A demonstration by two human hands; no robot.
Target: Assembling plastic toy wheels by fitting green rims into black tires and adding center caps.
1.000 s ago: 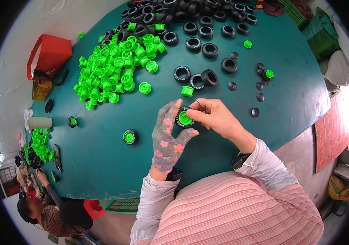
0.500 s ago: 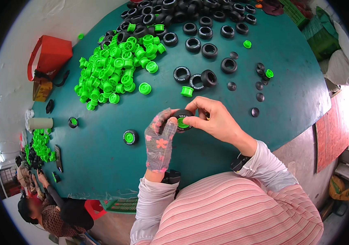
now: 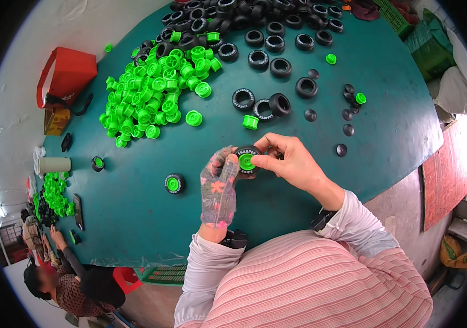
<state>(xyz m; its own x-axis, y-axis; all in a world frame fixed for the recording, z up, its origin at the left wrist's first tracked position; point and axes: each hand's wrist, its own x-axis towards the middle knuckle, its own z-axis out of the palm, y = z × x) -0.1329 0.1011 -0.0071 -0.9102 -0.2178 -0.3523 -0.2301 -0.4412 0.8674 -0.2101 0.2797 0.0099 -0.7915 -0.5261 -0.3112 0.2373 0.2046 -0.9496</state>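
Observation:
Between my two hands is a toy wheel [image 3: 247,159], a black tyre with a bright green rim seated in it, its face turned up. My left hand [image 3: 219,186], in a grey flowered glove with bare fingertips, is closed on the tyre's left side. From the right, my bare right hand [image 3: 291,158] pinches the wheel, its thumb across the green rim and its fingers at the tyre's edge. Something small and dark shows by its curled fingers; I cannot make it out. Just beyond are a loose green rim [image 3: 250,122] and a black tyre [image 3: 280,104].
A heap of green rims [image 3: 157,93] lies far left on the green table [image 3: 310,218], with piled black tyres [image 3: 239,19] behind. Small black discs [image 3: 341,150] lie at right. An assembled wheel [image 3: 174,183] is left of my hands. Another person [image 3: 64,279] works at lower left.
The wheel has turned slightly and shifted a little to the right, showing more of its green face. My left hand has moved right with it; my right thumb still rests on the rim.

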